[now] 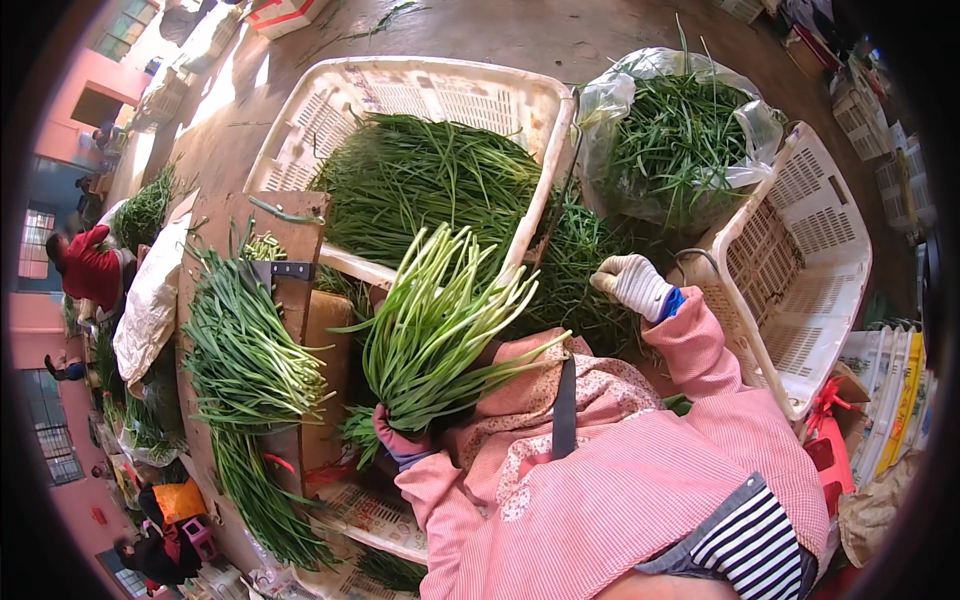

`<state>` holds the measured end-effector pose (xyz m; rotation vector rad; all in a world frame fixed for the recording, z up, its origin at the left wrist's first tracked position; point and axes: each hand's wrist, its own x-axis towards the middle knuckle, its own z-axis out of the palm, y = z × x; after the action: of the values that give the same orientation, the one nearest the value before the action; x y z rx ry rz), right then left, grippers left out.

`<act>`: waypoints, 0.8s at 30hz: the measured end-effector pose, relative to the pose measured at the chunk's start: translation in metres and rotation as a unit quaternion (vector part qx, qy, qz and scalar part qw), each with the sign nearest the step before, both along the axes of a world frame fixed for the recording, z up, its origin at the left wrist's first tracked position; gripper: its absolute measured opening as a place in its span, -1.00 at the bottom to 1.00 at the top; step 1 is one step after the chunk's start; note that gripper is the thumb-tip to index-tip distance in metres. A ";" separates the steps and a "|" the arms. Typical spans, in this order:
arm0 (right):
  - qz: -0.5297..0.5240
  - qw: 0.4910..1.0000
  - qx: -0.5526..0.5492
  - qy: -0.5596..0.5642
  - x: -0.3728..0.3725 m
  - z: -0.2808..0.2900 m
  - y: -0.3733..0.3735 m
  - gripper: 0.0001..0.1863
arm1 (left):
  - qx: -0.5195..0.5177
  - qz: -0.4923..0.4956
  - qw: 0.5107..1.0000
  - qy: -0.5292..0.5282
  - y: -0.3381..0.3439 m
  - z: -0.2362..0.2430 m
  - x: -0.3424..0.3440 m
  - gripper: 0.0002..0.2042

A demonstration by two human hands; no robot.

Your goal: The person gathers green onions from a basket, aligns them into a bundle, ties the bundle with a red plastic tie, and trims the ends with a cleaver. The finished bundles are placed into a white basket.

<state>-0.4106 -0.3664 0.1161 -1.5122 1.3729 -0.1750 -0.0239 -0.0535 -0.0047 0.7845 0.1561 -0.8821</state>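
My purple-gloved left hand (400,437), seven o'clock: fingers grasping a fanned bunch of long, pale-ended green stalks (435,325), near dial centre. My white-gloved right hand (632,284), three o'clock: fingers curled; cannot tell if anything's held. Rectangular white plastic basket (440,66), eleven o'clock, greens (430,165) inside. Black-handled knife (292,270), nine o'clock, on brown wooden board (298,225).

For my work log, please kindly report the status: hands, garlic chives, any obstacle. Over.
Left hand gripping bunch of garlic chives. Right hand raised near plastic bag, grip unclear. Black-handled knife on wooden board, touching neither hand.
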 end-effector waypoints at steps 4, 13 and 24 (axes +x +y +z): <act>0.005 0.998 0.049 0.029 -0.011 0.001 0.002 -0.71 | 0.011 -0.001 1.000 -0.025 -0.004 -0.010 0.001 -0.68; 0.142 0.979 0.106 -0.104 0.017 0.003 0.057 -0.40 | -0.060 -0.065 0.996 0.032 0.002 -0.005 0.002 -0.61; 0.178 0.984 0.023 0.017 0.027 0.006 0.062 -0.62 | -0.064 -0.039 0.996 0.045 -0.005 0.003 -0.021 -0.59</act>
<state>-0.3832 -0.3045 0.1221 -1.6989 1.1023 0.1058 -0.0447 -0.0589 -0.0018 0.6350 0.1479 -0.9928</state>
